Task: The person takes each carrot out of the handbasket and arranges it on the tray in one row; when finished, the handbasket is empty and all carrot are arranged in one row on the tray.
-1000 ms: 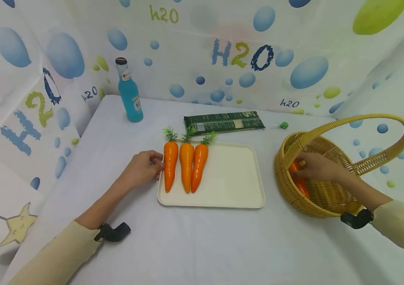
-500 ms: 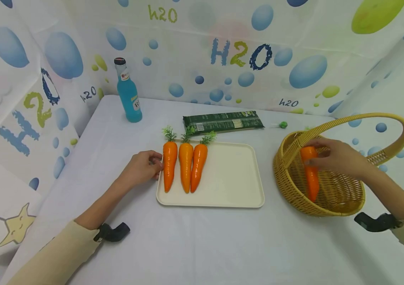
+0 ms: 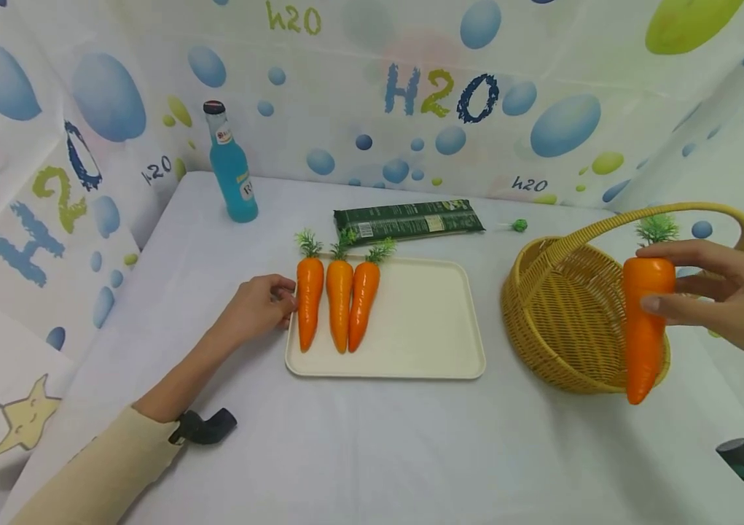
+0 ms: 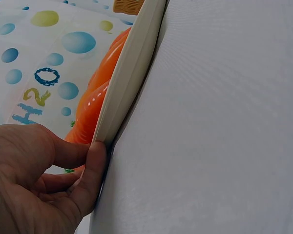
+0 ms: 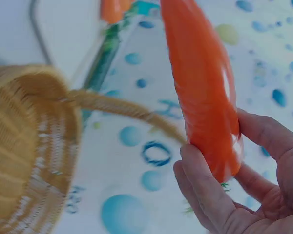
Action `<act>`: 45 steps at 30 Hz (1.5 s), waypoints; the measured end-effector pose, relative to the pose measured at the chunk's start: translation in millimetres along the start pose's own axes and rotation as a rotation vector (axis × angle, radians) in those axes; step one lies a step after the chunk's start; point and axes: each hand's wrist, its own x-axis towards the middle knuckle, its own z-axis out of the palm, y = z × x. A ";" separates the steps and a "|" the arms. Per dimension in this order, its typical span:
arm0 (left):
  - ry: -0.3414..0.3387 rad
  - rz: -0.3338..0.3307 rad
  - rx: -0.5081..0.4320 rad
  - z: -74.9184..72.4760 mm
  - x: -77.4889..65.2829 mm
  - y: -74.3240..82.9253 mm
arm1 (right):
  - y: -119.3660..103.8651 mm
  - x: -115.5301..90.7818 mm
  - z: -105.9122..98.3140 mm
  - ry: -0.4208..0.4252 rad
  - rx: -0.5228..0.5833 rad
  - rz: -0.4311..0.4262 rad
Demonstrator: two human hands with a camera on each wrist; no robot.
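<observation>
A person sits at a white desk [image 3: 372,452] backed by a cloth printed with blue bubbles. The right hand [image 3: 739,302] is raised above the desk on the right and grips a plastic carrot [image 3: 645,328] near its thick top end, thumb on one side and fingers curled round the other; the carrot hangs point down in front of the near right side of a woven basket [image 3: 562,321], its green tuft up by the basket's arched handle. The left hand [image 3: 256,310] rests on the desk at the left edge of a cream tray [image 3: 417,328], its fingers lightly curled and pinching the tray's rim. Three more carrots [image 3: 339,302] lie side by side on the left part of the tray, touching one another, green tops pointing away from the person. Behind the tray lies a dark green packet [image 3: 407,221], with a small green lollipop [image 3: 519,226] to its right. A blue bottle [image 3: 230,175] stands upright at the far left of the desk.
</observation>
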 end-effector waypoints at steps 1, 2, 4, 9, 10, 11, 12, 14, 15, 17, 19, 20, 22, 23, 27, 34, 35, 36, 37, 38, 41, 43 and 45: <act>0.001 0.000 0.001 -0.9 -0.5 0.9 | -3.8 -3.5 -0.5 0.014 0.004 -0.018; 0.002 0.000 0.000 -1.9 -1.2 2.1 | -7.8 -6.4 -0.8 0.026 0.010 -0.039; 0.000 0.001 0.000 -3.4 -1.9 3.3 | -16.9 -10.6 -0.8 0.028 0.021 -0.071; 0.000 0.007 0.005 -4.9 -2.5 4.7 | -43.9 -11.0 9.1 -0.009 0.071 -0.138; -0.001 0.009 0.005 -5.0 -2.5 5.0 | -50.2 -9.2 13.2 -0.022 0.090 -0.156; -0.002 0.011 0.005 -5.0 -2.6 5.2 | -56.6 -6.9 17.5 -0.033 0.108 -0.176; -0.004 0.012 0.003 -5.1 -2.7 5.6 | -63.5 -3.9 22.3 -0.047 0.114 -0.185; -0.007 0.014 -0.002 -5.2 -3.1 6.6 | -77.1 3.3 31.6 -0.089 0.125 -0.201; -0.008 0.014 -0.003 -5.4 -3.3 7.2 | -83.2 7.5 36.7 -0.111 0.124 -0.199; -0.009 0.016 -0.002 -5.6 -3.6 8.5 | -94.5 17.1 48.0 -0.161 0.125 -0.194; -0.008 0.016 0.002 -5.8 -3.6 9.1 | -102.9 28.7 62.0 -0.211 0.118 -0.202; -0.008 0.015 0.005 -5.9 -3.4 9.1 | -106.3 34.9 70.1 -0.229 0.110 -0.208; -0.009 0.015 0.012 -5.8 -2.6 8.2 | -112.3 49.1 88.5 -0.258 0.103 -0.213; -0.008 0.014 0.015 -5.7 -2.2 7.6 | -114.5 56.8 97.8 -0.272 0.097 -0.216; -0.005 0.014 0.016 -5.2 -0.4 5.6 | -120.4 91.3 136.0 -0.343 0.170 -0.195; 0.007 0.003 0.012 -3.0 1.2 7.3 | -117.8 140.7 190.4 -0.417 0.346 -0.085; 0.010 0.002 0.014 -2.8 1.3 6.8 | -117.5 144.4 196.7 -0.419 0.358 -0.076; 0.009 0.000 0.015 -2.5 1.6 6.0 | -117.2 147.3 202.8 -0.419 0.373 -0.067; 0.008 -0.003 0.016 -2.5 1.5 5.3 | -117.2 149.3 208.6 -0.419 0.385 -0.059; 0.006 -0.007 0.016 -2.4 1.4 4.5 | -117.7 150.4 214.0 -0.417 0.391 -0.052; 0.000 -0.017 0.019 -2.2 -0.3 4.0 | -120.5 151.3 227.8 -0.409 0.396 -0.038; -0.004 -0.021 0.018 -2.2 -1.8 4.9 | -122.4 151.6 234.0 -0.400 0.393 -0.035; -0.005 -0.021 0.015 -1.8 -2.9 6.6 | -123.2 151.8 237.6 -0.391 0.390 -0.040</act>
